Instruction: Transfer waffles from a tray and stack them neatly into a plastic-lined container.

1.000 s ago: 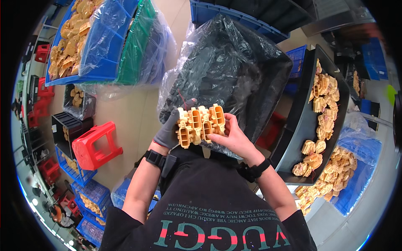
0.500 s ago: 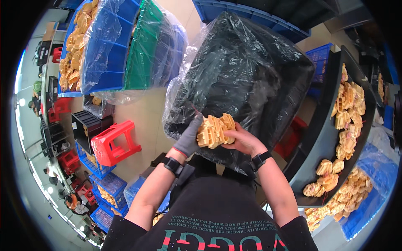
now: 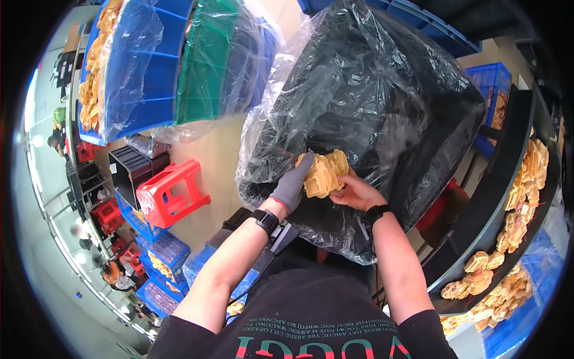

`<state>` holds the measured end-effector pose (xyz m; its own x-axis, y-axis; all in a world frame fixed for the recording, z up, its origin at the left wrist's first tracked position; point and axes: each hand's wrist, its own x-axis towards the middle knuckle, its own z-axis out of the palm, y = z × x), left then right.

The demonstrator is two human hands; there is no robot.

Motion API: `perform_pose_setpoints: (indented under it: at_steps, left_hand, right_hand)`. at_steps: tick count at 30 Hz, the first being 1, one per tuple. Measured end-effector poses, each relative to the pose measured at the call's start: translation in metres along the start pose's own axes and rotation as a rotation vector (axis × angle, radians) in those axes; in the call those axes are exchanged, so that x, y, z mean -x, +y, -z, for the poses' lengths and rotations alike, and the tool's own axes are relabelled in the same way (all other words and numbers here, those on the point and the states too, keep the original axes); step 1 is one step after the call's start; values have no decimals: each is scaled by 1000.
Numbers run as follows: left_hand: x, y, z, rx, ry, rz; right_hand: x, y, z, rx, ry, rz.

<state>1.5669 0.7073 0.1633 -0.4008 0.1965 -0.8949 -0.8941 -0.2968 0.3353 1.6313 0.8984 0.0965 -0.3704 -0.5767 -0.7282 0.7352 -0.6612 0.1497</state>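
Two hands meet in front of a big black crate wrapped in clear plastic film [image 3: 382, 113], the largest thing in sight, which fills the middle of the view. To its left stand stacked blue and green crates [image 3: 173, 66], also under plastic, with yellow parts showing at the far edge. On the right a dark curved tray [image 3: 508, 197] carries a row of yellow plastic parts [image 3: 526, 185], more of them heaped lower down. A red plastic stool [image 3: 170, 192] sits on the floor to the left, beside a black bin and blue crates.

The left hand [image 3: 294, 186], in a grey glove with a dark watch at the wrist, is closed around the left side of a cluster of yellow plastic parts [image 3: 323, 172]. The right hand [image 3: 357, 192], bare, with a black band at the wrist, grips the same cluster from below and to the right. The cluster is held up against the wrapped black crate, touching the film
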Motion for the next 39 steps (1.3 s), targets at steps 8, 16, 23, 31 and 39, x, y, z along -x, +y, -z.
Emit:
perform_pose_setpoints:
  at_steps: [8,16,23,31,39]
  left_hand:
    - [-27,18,26,127,-71,123]
    - [-50,-2,57,-1554,109,-526]
    - [-60,-19,85,-1804,307,-555]
    - [-65,-18,86,-1882,183,-366]
    - [-17,-1,38,-1315,-196,-288]
  right_hand:
    - [-24,-59,-4,482,1,-21]
    - [-85,-68,-38,994,118,111]
    - [-108,-28,-57,1371,273,500]
    - [-95,-25,-78,1715,471,385]
    - [-102,-16,-57,1809,534,592]
